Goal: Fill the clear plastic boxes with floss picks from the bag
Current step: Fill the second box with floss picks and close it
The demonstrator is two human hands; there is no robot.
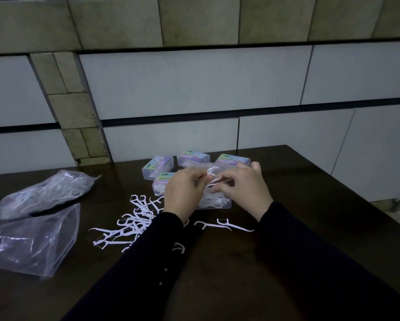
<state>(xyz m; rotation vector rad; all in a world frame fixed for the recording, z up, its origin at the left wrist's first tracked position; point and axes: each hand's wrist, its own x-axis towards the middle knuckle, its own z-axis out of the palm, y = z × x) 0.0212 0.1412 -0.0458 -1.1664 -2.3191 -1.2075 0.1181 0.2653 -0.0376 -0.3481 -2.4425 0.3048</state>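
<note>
A dark brown counter (310, 228) runs up to a tiled wall (194, 84) of pale and olive blocks. At its left side lie two clear plastic bags: the flatter, crumpled bag (30, 242) nearer the person, and behind it a fuller bag (48, 193) with white floss picks showing through the film. Two dark sleeves (298, 262) reach in from the bottom edge. Near the middle, an open clear box (215, 202) partly filled with picks sits under the hands. Behind it stand four closed boxes with coloured labels: one at left (157, 167), one in the middle (193, 157), one at right (232, 159), and a nearer one (163, 185) just beside the left wrist. A loose heap of floss picks (134, 221) is scattered on the counter left of the forearms, and two single picks (235, 224) lie between the sleeves. The left hand (185, 191) and right hand (243, 188) both have fingers curled, pinching a small bunch of picks (214, 176) above the open box
</note>
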